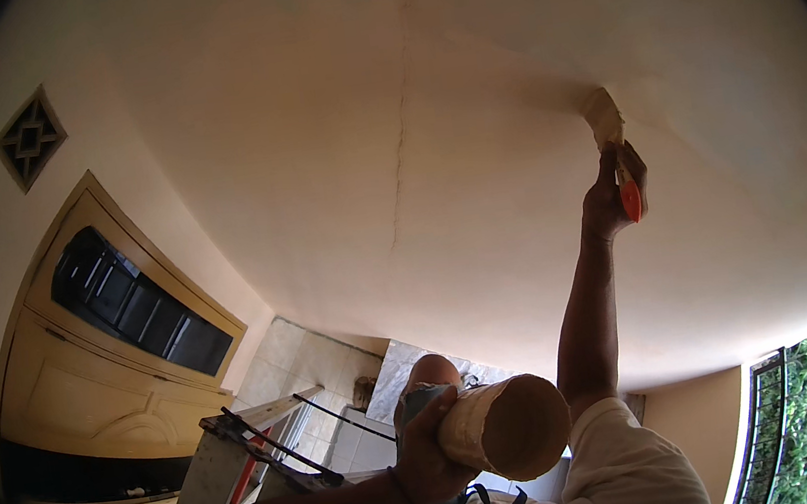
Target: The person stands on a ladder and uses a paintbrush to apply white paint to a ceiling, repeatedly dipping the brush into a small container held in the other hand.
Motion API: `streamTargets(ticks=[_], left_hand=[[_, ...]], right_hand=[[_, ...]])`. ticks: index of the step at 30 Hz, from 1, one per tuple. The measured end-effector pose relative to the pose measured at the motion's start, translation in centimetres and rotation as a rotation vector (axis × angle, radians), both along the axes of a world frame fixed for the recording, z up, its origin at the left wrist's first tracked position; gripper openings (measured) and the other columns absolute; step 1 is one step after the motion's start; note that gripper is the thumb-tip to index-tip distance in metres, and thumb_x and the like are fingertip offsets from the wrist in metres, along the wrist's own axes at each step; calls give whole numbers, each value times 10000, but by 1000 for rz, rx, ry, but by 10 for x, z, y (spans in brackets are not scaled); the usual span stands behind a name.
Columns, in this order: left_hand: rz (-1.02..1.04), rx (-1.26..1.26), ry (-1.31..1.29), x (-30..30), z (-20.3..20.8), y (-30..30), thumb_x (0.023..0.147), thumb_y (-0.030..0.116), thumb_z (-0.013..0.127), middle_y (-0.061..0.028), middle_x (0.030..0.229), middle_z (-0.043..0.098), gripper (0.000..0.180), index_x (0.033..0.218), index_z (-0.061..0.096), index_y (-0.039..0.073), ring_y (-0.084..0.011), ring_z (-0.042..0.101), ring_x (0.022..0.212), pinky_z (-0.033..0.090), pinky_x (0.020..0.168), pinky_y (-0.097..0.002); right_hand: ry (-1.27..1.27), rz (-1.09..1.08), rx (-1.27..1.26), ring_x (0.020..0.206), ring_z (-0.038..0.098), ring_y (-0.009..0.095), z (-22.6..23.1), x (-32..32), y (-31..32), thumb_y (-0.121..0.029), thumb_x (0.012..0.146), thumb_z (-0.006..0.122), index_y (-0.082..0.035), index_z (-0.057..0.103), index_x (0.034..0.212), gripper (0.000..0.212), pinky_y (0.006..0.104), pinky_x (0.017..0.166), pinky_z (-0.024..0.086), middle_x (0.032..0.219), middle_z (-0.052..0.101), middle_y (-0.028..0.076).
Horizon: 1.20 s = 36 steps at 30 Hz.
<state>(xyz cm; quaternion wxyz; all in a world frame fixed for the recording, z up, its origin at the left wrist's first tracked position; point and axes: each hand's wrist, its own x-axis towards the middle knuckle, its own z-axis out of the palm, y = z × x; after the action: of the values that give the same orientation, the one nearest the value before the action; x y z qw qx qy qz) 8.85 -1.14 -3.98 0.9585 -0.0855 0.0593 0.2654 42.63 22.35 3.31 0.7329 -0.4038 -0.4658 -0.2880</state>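
My right hand (606, 195) is raised at the end of a stretched arm, its fingers closed round a paintbrush (606, 116). The wide, pale bristles point upward and look pressed to the cream ceiling (497, 190). An orange-red handle end sticks out below the hand. Lower down, my left hand (431, 458) grips a round paint pot (482, 426) with pale smears on its side. The pot is tilted, with its dark mouth toward the right; its contents cannot be made out. A blue-grey patch, perhaps cloth, shows beside the left fingers.
A thin crack (400, 167) runs along the ceiling left of the brush. At lower left, a stepladder (238, 464) stands by a wooden door (101, 375) with a dark glass panel. Diamond-shaped vents (29, 139) pierce the wall. A barred window (759, 425) with greenery outside is at lower right.
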Motion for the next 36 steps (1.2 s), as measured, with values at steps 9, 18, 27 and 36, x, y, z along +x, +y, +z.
streamTargets(ticks=[9,18,27,36], left_hand=[[63,238,123,-4,13,4,1035,489,526,-145,1367,626,590,1422,527,44,-299,598,1301,486,1107,-480],[9,304,189,-6,15,2,1038,558,466,-90,1405,618,575,1410,565,130,-289,558,1348,435,1141,-526],[-50,26,-56,-4,3,4,1016,546,509,-142,1453,565,657,1468,498,68,-342,529,1378,420,1155,-562],[-31,106,14,-6,18,9,1015,525,530,-145,1406,600,612,1416,543,63,-349,565,1340,449,1131,-560]], right_hand=[[-487,-294,-173,902,691,252,22,-99,66,-54,803,796,-179,748,990,230,360,706,588,1059,724,51],[-84,280,-225,925,719,192,44,-13,29,12,880,778,-39,736,966,108,314,825,575,994,754,84],[-227,-498,-5,910,700,280,51,62,-48,6,871,757,-68,747,993,142,389,803,582,1018,728,106],[-797,54,-345,882,709,229,35,-67,33,-3,777,789,-149,715,933,226,342,695,594,1009,741,20]])
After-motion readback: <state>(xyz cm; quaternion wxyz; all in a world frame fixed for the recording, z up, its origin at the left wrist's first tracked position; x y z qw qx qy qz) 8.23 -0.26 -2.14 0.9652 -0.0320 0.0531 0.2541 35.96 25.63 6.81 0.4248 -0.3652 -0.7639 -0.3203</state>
